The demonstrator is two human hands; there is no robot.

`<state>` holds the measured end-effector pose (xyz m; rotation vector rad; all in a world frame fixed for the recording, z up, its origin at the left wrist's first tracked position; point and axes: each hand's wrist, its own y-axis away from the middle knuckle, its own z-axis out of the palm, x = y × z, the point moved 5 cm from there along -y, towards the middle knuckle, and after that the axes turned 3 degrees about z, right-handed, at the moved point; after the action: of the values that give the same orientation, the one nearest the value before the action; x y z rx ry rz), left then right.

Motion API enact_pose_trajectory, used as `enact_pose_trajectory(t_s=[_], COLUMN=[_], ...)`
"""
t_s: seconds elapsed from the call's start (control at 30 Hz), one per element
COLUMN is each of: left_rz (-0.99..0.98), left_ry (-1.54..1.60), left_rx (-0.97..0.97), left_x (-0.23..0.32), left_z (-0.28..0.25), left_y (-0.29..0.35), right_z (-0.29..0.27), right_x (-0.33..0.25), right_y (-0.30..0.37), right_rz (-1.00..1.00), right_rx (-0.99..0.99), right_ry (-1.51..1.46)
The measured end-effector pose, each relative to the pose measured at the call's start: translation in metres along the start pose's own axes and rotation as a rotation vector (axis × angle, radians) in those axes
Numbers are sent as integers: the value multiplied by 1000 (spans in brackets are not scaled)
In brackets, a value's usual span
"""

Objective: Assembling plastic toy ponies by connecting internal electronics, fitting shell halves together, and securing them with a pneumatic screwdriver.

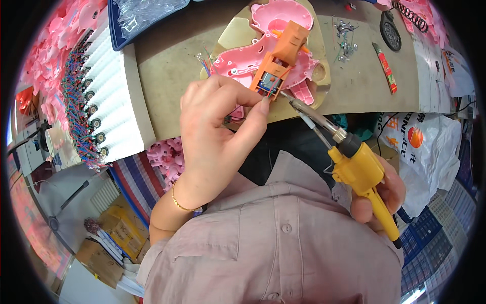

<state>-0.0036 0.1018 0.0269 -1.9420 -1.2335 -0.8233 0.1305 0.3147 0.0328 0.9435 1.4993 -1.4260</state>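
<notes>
My right hand (387, 195) grips a yellow soldering gun (359, 169). Its metal tip reaches the near end of an orange plastic housing (286, 48) that has a small motor (270, 82) set in it. My left hand (215, 121) pinches a thin wire at the motor's near edge, thumb and forefinger together; most of the wire is hidden by the fingers. Under the housing lie pink plastic shell halves (240, 58), resting on a pale yellow board (235, 33). Several thin coloured wires (205, 63) stick out left of the shell.
On the left stands a white ridged rack (116, 96) with a row of wired round parts. A blue tray (119, 30) of clear pieces sits behind it. Small metal parts (347, 40), a red-green tube (386, 68) and a black stand with a coil (390, 30) lie on the right.
</notes>
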Motion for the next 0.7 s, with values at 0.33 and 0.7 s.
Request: enact_pose_trajectory(t_s=[0.33,0.7], left_rz=[-4,10], left_ry=[32,8], left_rx=[-7,-42], left_x=[-1,0], left_z=[0,-2], left_y=[-1,-2], right_z=[3,9], right_x=[8,9], right_y=[-15,-9], right_rz=[-97,-218], right_rx=[-32,5], right_ry=[64,235])
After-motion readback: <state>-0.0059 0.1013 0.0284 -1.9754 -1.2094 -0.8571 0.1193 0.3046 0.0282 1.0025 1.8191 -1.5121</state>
